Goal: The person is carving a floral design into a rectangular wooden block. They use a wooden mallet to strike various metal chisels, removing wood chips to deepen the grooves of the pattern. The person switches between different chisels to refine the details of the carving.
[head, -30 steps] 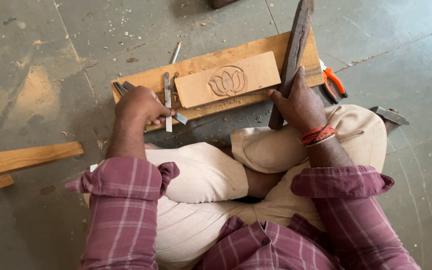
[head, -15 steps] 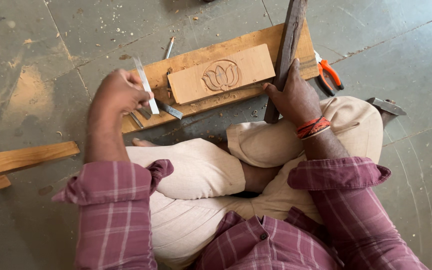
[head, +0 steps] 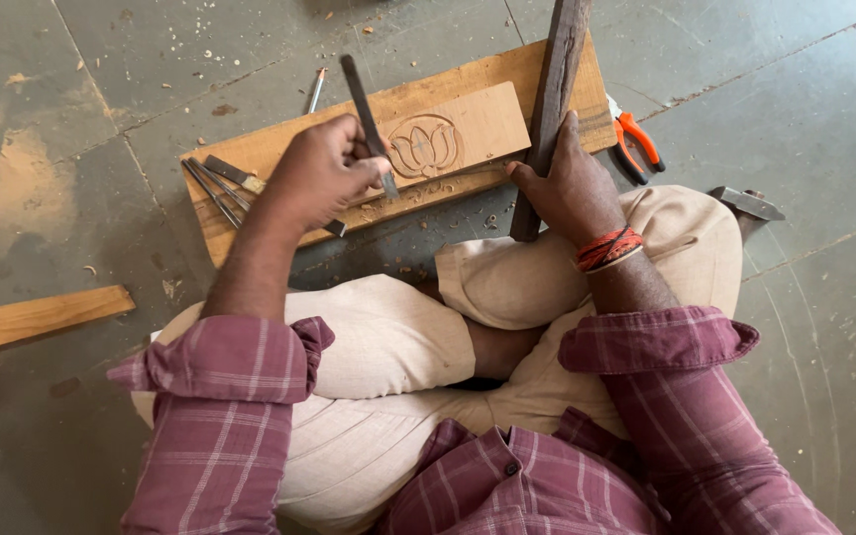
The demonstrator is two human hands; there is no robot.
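While the right hand (head: 572, 188) grips a dark wooden bar (head: 552, 99), the left hand (head: 324, 168) clasps a chisel (head: 364, 99) beside the carved block (head: 453, 139).

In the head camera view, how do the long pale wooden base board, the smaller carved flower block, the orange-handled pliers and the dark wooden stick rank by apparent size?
1. Long pale wooden base board.
2. Dark wooden stick and carved flower block: too alike to rank, and the stick runs out of frame.
3. Orange-handled pliers.
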